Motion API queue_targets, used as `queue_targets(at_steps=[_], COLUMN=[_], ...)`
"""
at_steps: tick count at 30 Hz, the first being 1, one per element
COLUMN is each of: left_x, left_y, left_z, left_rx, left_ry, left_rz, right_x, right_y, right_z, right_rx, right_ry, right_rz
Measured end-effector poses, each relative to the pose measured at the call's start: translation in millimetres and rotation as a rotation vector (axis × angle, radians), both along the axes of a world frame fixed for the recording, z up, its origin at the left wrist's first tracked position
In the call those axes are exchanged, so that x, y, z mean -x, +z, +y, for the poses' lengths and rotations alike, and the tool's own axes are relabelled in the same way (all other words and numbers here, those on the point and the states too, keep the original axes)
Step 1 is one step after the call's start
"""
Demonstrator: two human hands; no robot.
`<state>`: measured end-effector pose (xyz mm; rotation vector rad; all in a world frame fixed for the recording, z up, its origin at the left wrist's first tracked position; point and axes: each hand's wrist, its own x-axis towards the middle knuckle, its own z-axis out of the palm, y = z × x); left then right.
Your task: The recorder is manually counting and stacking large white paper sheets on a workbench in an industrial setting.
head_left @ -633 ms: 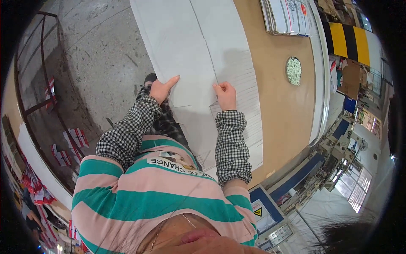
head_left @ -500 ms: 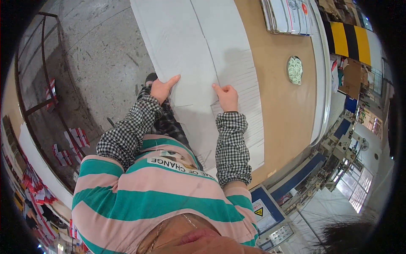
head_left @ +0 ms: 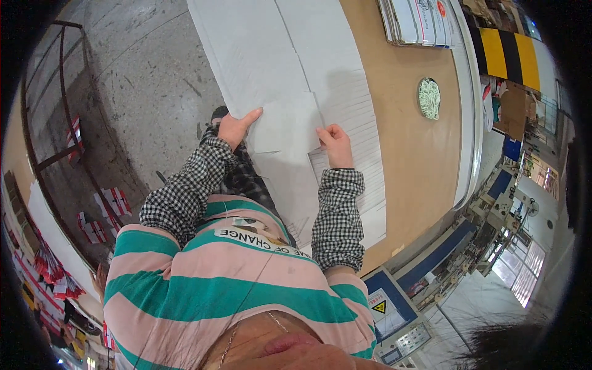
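Large white paper or card sheets (head_left: 271, 55) lie across the table edge and run down towards my lap. On top of them is a smaller white panel (head_left: 285, 120); I cannot tell whether it is loose or a folded flap. My left hand (head_left: 236, 128) grips the left edge, its thumb flat on top and its fingers curled underneath, partly hidden. At the panel's right edge my right hand (head_left: 336, 145) is closed in a pinch between thumb and forefinger. Slanted, layered edges (head_left: 361, 163) show in the white stack to its right.
The tan tabletop (head_left: 410, 172) carries a round dish of pale green bands or strings (head_left: 428, 98) and a stack of printed flat packages (head_left: 416, 23). A metal frame rack (head_left: 65, 92) stands on the left floor. Blue-panelled machinery (head_left: 391, 308) is at lower right.
The upper end of the smaller white panel now shows between my hands. My right hand has moved slightly right and down with its edge. My left hand stays nearly in place.
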<state>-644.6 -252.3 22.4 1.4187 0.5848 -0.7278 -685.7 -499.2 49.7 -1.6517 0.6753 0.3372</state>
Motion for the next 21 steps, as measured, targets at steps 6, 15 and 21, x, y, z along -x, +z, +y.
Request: queue_targets(at_steps=[6,15,21], left_x=[-3.3,2.0,6.0], left_y=[6.4,-3.3,-33.7], left_z=[0.9,-4.4,-2.5], left_rx=[-0.046,-0.131,-0.167], left_ry=[-0.051,0.003,0.037], left_rz=[0.032,-0.131,-0.167], right_x=[5.7,0.5,1.2], right_y=[0.9,-8.5,-3.4], right_z=[-4.8,-7.5,-3.9], right_rx=[-0.27,0.17,0.226], right_ry=[-0.058,0.079,0.093], right_rz=[-0.038,0.09,0.111])
